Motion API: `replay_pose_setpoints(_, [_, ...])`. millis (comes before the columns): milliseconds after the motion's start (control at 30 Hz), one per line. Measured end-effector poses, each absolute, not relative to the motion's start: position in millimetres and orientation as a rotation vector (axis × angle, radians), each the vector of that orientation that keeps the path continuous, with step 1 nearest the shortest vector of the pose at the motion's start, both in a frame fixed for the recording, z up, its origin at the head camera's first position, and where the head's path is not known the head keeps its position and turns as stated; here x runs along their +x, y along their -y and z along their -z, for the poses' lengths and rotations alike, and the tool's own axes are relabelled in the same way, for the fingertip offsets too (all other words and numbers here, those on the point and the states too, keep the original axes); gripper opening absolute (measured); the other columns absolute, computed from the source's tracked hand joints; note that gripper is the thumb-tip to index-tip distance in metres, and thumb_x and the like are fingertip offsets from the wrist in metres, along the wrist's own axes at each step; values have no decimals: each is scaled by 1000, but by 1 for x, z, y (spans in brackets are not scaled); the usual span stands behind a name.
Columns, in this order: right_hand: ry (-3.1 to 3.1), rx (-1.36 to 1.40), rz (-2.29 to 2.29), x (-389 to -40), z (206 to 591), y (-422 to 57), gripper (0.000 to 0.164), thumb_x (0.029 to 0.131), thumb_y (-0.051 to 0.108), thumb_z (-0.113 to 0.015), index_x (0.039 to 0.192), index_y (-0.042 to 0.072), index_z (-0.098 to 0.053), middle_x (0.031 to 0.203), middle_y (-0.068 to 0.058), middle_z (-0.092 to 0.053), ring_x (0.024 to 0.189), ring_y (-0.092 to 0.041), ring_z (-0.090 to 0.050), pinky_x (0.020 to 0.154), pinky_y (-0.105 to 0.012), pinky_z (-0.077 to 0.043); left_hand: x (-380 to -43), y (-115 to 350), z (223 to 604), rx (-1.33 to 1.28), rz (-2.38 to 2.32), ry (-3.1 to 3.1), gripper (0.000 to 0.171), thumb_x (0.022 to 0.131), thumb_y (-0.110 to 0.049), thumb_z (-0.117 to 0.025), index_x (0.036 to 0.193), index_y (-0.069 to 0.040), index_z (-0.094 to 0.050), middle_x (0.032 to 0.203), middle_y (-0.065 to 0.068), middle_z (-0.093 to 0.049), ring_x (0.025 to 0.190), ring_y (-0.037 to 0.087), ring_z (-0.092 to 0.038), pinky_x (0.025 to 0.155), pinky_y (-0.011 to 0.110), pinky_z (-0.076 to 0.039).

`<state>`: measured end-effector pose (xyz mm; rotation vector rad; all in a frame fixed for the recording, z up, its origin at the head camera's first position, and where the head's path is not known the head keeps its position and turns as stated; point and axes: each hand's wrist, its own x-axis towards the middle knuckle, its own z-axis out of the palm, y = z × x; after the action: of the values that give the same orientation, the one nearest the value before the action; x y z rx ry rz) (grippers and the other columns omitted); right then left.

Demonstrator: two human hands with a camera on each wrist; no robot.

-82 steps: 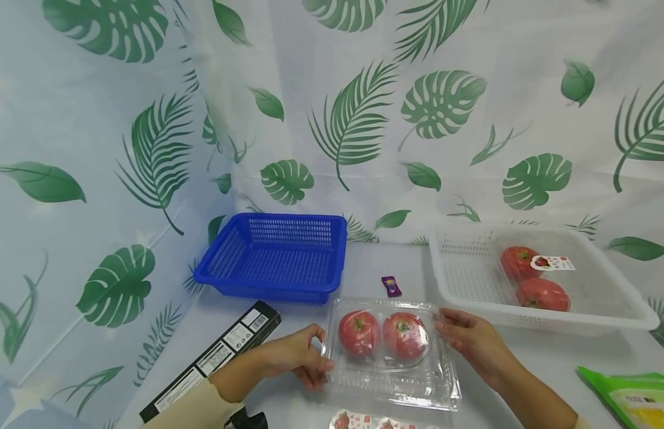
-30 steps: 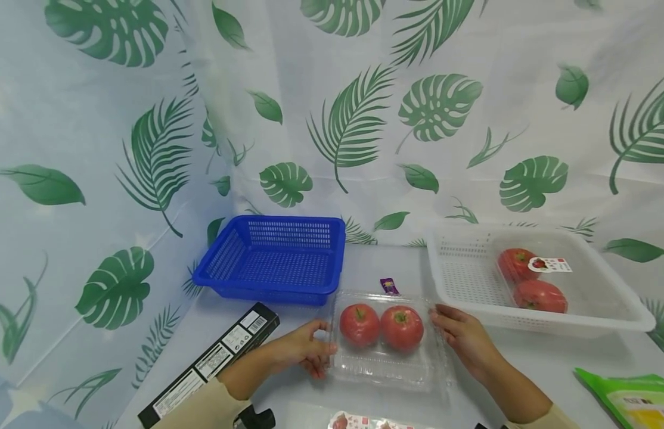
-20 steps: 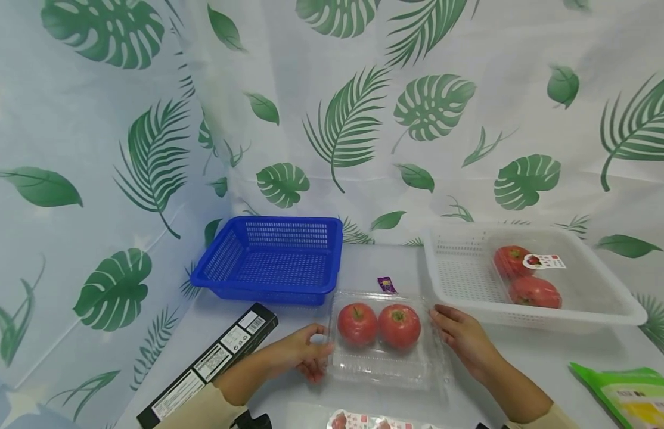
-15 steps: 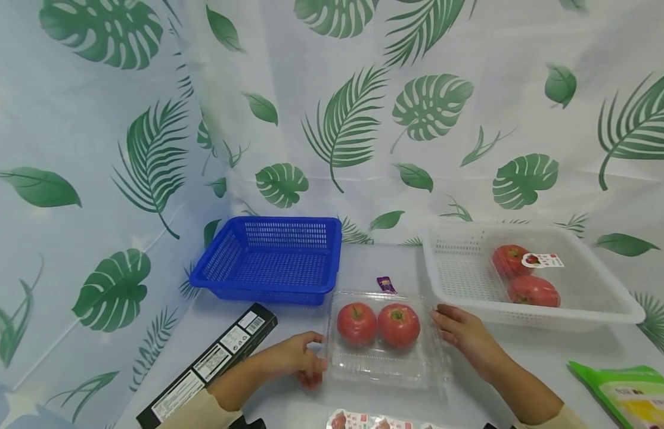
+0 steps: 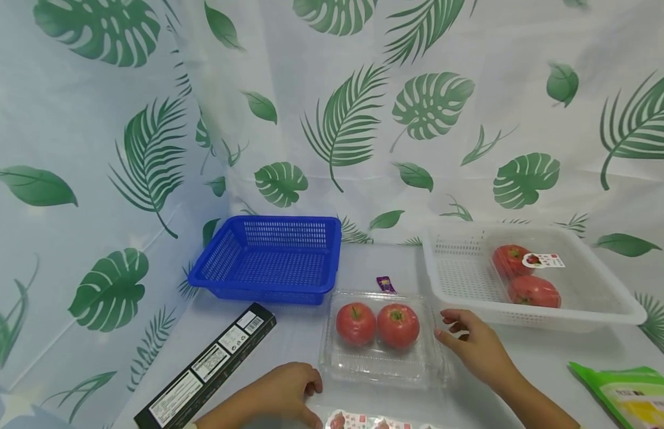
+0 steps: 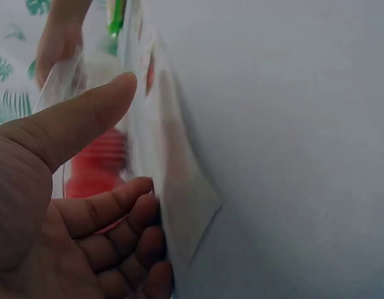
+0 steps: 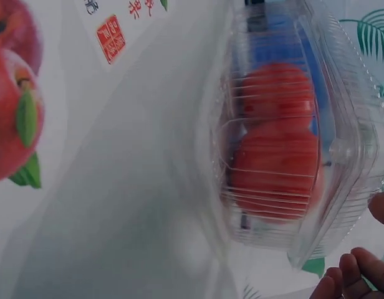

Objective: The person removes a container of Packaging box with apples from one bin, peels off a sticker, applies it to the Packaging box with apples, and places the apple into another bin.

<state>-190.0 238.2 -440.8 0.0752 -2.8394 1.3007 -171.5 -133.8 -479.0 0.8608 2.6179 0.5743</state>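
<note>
A clear plastic clamshell box point(image 5: 382, 370) stands shut on the table with two red apples point(image 5: 398, 326) inside. My right hand point(image 5: 479, 351) hovers just right of it, thumb and fingers apart, holding nothing. In the right wrist view, a gap shows between its fingertips and the clear box point(image 7: 341, 205). My left hand point(image 5: 289, 390) is low at the front left of the box, its fingers loosely bent. Beside it lies a sheet of fruit-printed stickers point(image 5: 364, 420), cut off by the frame's bottom. In the left wrist view the fingertips are by the sticker sheet point(image 6: 179, 187); contact is unclear.
A blue basket point(image 5: 289, 295) stands back left, and a long black box point(image 5: 208, 363) lies before it. A small purple wrapped candy point(image 5: 385, 285) is behind the clamshell. The white basket point(image 5: 525, 314) at right holds another labelled box of apples point(image 5: 534, 292). A green packet point(image 5: 627, 393) lies front right.
Both hands held the clamshell's sides earlier and have let go. The box was lowered onto the table. My left hand has moved down toward the sticker sheet; the right has drawn slightly away.
</note>
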Motion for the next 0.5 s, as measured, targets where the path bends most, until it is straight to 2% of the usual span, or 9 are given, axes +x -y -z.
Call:
replay_pose_setpoints(133, [2824,117,-1160,-185,435,-234,42,88,29,-72,120,4,-60,113,-9,-59,96,-25,-55,74,-35,-49,-165,127,477,985,-444,-2641,41,63,-49,-86,88,-24,-66,81,-19,-47,76,-1,-46,70,20,-45])
replay_pose_setpoints(267, [2803,175,-1106,-182,433,-229,37,87,26,-74,116,7,-63,111,-6,-61,94,-24,-55,74,-34,-48,-161,123,477,1084,-442,-2601,31,69,-45,-84,83,-24,-67,82,-20,-48,76,-2,-47,72,18,-46])
replay_pose_setpoints(367, [2775,216,-1088,-182,433,-225,37,86,26,-76,116,6,-64,110,-4,-61,94,-23,-55,74,-34,-49,-158,121,476,1029,-491,-2546,23,74,-37,-82,82,-25,-64,78,-19,-50,72,-1,-48,69,19,-46])
replay_pose_setpoints(500, [2754,251,-1066,-181,430,-220,37,85,23,-77,116,7,-64,110,-5,-61,96,-22,-56,76,-35,-50,-155,123,470,899,-602,-2436,27,76,-35,-81,90,-29,-59,75,-18,-55,66,0,-52,64,21,-48])
